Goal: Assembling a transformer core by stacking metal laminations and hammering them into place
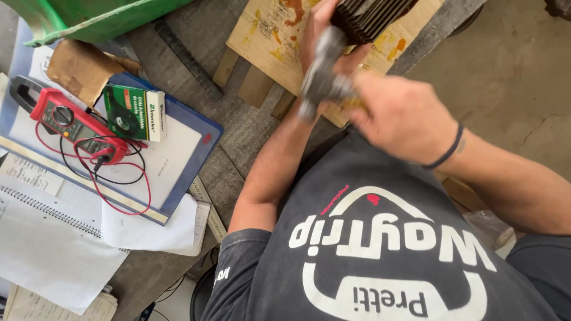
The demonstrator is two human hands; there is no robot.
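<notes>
Workbench (178, 267) under me, grey and worn, cluttered on my left. Green bag (89, 18) at the far left corner. Stained cardboard sheet (267, 35) lies on wood slats straight ahead, rust-orange blotches on it. Left of that, a blue-edged clipboard (184, 148) with white paper, a spiral notebook (47, 244) overlapping its near edge. On the clipboard: red clamp meter (71, 122) with red and black leads looped beside it, and a small green-and-white box (134, 112) just right of the meter. Torn brown cardboard scrap (80, 68) sits behind the box. Work piece: black ribbed block (369, 16), finned, held up over the cardboard sheet, top partly cut off by the frame. My left hand (318, 35) is wrapped around its left side, gripping it. A grey metal part (321, 77) hangs from the block's lower end toward me, motion-blurred. My right hand (401, 116) is clenched at the near end of that grey part, black band on the wrist; what exactly the fingers pinch I cannot tell, blur hides it.
</notes>
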